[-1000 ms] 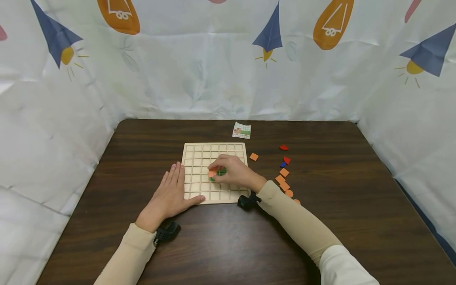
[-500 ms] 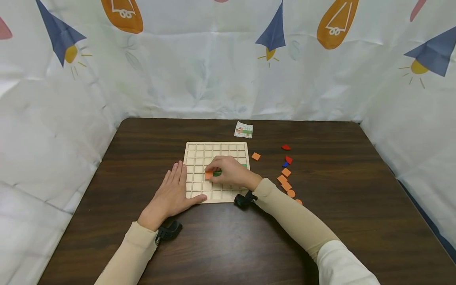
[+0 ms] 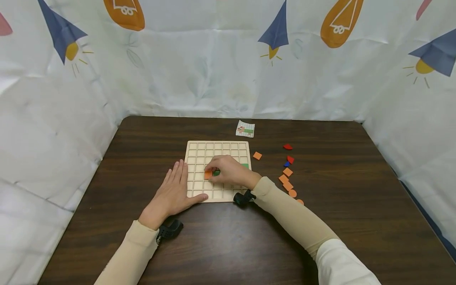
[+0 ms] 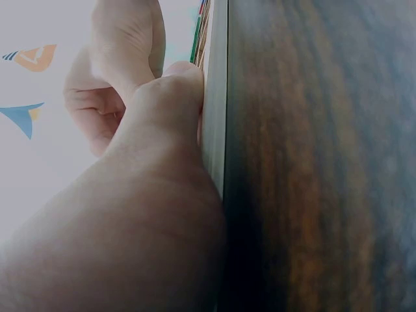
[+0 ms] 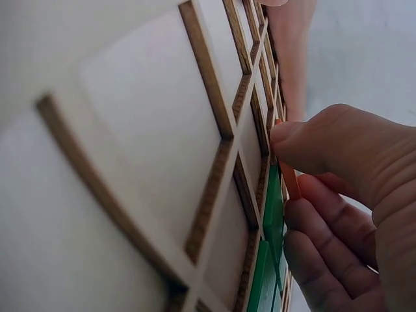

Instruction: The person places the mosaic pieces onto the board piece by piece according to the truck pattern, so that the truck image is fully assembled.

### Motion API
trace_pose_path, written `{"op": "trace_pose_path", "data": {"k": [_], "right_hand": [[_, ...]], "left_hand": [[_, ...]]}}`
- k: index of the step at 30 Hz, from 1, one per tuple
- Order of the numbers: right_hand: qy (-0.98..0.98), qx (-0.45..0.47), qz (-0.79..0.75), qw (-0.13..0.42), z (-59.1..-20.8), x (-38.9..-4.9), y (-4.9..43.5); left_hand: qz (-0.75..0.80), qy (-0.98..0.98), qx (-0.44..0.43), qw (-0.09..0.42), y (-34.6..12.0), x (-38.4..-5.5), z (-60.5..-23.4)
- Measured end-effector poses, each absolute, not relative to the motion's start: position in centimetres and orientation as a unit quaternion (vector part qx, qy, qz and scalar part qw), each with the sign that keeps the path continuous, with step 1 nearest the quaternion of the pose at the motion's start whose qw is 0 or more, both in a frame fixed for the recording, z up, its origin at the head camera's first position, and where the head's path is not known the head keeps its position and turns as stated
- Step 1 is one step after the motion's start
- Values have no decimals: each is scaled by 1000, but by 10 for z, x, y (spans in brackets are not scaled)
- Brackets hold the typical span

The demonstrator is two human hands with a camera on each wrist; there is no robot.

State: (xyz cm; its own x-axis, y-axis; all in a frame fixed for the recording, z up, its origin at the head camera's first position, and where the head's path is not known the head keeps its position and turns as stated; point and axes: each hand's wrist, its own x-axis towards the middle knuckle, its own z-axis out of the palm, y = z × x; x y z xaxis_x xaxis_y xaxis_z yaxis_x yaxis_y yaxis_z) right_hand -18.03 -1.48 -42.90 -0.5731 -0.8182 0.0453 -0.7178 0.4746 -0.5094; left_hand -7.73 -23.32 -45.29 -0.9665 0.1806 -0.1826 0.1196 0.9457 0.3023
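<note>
My left hand (image 3: 167, 198) lies flat along the left edge of a pale wooden grid board (image 3: 197, 147), its thumb across the near left corner. Between the thumb and fingers of my right hand (image 3: 230, 171) is a small orange square tile (image 3: 208, 175), pinched close over the grid. The right wrist view shows this orange tile (image 5: 290, 179) edge-on, tilted at the grid ribs. Beside it, green tiles (image 5: 273, 208) sit in the grid cells, partly hidden by the right hand in the head view. Another green tile (image 3: 244, 166) shows near the board's right edge.
A small printed card (image 3: 245, 129) lies behind the board. One loose orange square (image 3: 257, 156) is just right of it. Farther right, red pieces (image 3: 290, 159), a blue piece (image 3: 286, 164), several orange squares (image 3: 287, 171) and orange round pieces (image 3: 292, 193) form a loose column.
My right hand has shifted slightly left across the board with the orange tile, uncovering a green tile near the right edge. My left hand stays in place on the board.
</note>
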Motion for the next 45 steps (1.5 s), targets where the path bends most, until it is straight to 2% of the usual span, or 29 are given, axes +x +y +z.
{"op": "trace_pose_path", "data": {"k": [21, 45], "right_hand": [[866, -427, -248, 82, -424, -178, 18], [893, -367, -253, 64, -409, -186, 95]], "left_hand": [[143, 981, 81, 105, -231, -77, -453], [154, 979, 81, 103, -231, -77, -450]]}}
